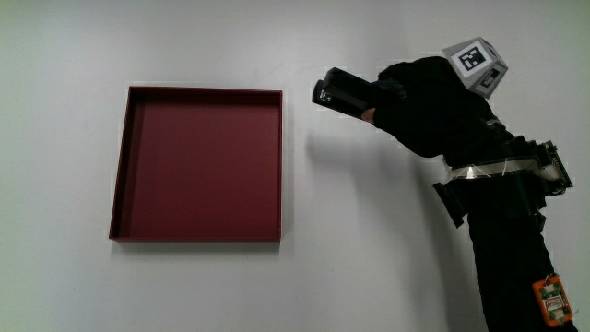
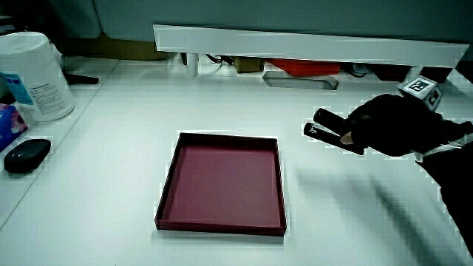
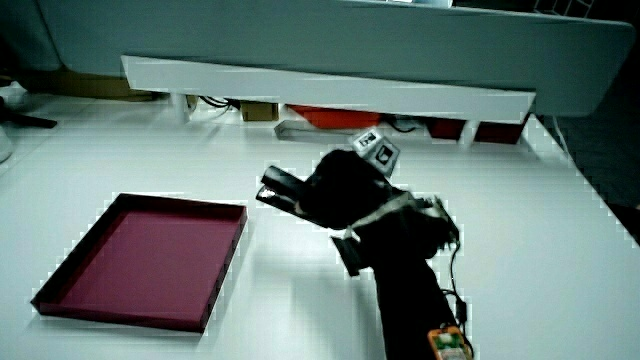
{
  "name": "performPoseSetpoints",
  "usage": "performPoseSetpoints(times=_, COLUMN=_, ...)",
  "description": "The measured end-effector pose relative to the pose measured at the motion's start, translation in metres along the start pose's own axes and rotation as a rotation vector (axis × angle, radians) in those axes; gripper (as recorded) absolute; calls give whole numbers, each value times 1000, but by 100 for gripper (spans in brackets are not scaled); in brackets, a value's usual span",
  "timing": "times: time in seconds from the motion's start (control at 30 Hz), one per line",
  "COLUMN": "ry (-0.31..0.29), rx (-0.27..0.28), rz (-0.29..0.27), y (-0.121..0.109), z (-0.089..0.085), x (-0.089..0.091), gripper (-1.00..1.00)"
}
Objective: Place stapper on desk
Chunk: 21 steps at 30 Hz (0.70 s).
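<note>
A black stapler (image 1: 343, 92) sticks out of the gloved hand (image 1: 424, 103), whose fingers are curled around its rear part. Hand and stapler hover above the white desk (image 1: 369, 240) beside the dark red tray (image 1: 196, 164), near the tray's corner that lies farther from the person. In both side views the stapler (image 2: 330, 130) (image 3: 285, 192) is held off the desk surface, its shadow falling on the desk below. The tray (image 2: 225, 185) (image 3: 145, 262) has nothing in it. A patterned cube (image 1: 477, 65) sits on the back of the hand.
In a side view a white canister (image 2: 35, 74) and a black oval object (image 2: 26, 155) stand near the table's edge beside the tray. A low white partition (image 2: 310, 43) runs along the table, with a red item (image 2: 303, 68) under it.
</note>
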<state>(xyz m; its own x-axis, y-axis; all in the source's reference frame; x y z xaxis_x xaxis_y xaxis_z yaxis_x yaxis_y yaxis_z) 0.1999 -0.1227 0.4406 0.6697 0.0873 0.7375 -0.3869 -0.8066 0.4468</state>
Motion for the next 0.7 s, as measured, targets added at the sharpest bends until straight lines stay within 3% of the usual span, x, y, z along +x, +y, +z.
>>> performPoseSetpoints(times=0.03, ry=-57, rx=62, rz=-20, y=-2, z=2, x=3, gripper=0)
performPoseSetpoints(times=0.07, ry=-11, rx=14, rz=-26, y=0, z=2, x=11, gripper=0)
performPoseSetpoints(times=0.1, ry=-62, rx=77, rz=-62, y=-1, z=2, x=16, gripper=0)
performPoseSetpoints(times=0.3, ry=-76, rx=72, rz=-130, y=0, z=-5, x=42, gripper=0)
performPoseSetpoints(times=0.47, ry=-90, rx=45, rz=-160, y=1, z=-15, x=53, gripper=0)
performPoseSetpoints(times=0.57, ry=-98, rx=63, rz=-175, y=1, z=-18, x=61, gripper=0)
performPoseSetpoints(times=0.6, ry=-72, rx=4, rz=-184, y=3, z=-20, x=64, gripper=0)
performPoseSetpoints(times=0.63, ry=-111, rx=59, rz=-185, y=2, z=-22, x=63, gripper=0)
performPoseSetpoints(times=0.7, ry=-126, rx=51, rz=-197, y=2, z=-25, x=65, gripper=0)
